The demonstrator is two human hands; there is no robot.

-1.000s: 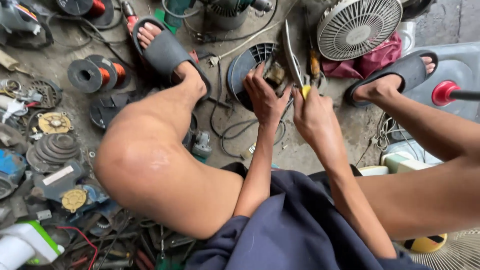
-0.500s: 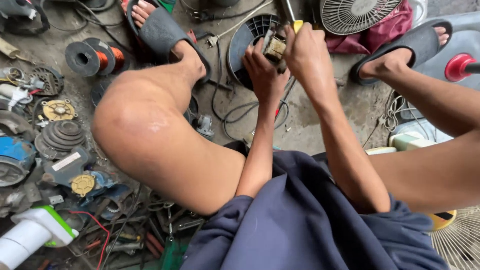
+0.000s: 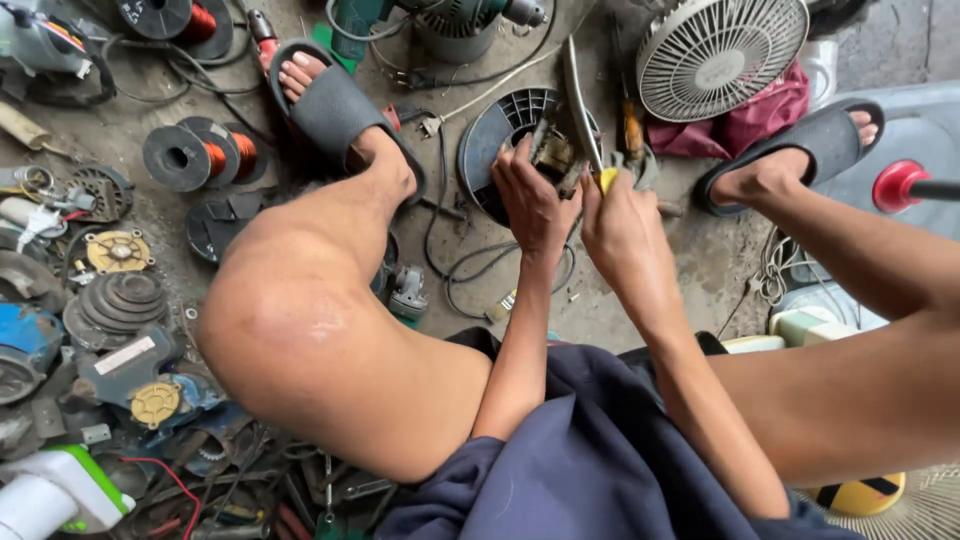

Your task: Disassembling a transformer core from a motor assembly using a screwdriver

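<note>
We see the left hand (image 3: 530, 205) with its fingers curled around a small greyish metal motor part (image 3: 553, 152), holding it just above a round black slotted plastic fan housing (image 3: 492, 140) on the concrete floor. The right hand (image 3: 622, 222) is clenched on the yellow handle of a long thin metal tool (image 3: 577, 92), whose shaft runs up across the housing and touches the motor part. Both hands work close together between the knees; the bent left leg (image 3: 310, 330) closes the space on the left, the right leg (image 3: 850, 270) on the right, leaving a narrow strip of bare grey floor (image 3: 610, 320) just below the hands. Beyond the housing stand a round white fan grille (image 3: 720, 55) over a red cloth (image 3: 745, 128), and a green-and-grey power drill (image 3: 440, 20). Two black spools of copper wire (image 3: 190, 155) lie well apart to the left, beside a crowded heap of pulleys and brass-coloured discs (image 3: 120, 270). Black cables (image 3: 450, 270) loop across the floor near the left wrist.
</note>
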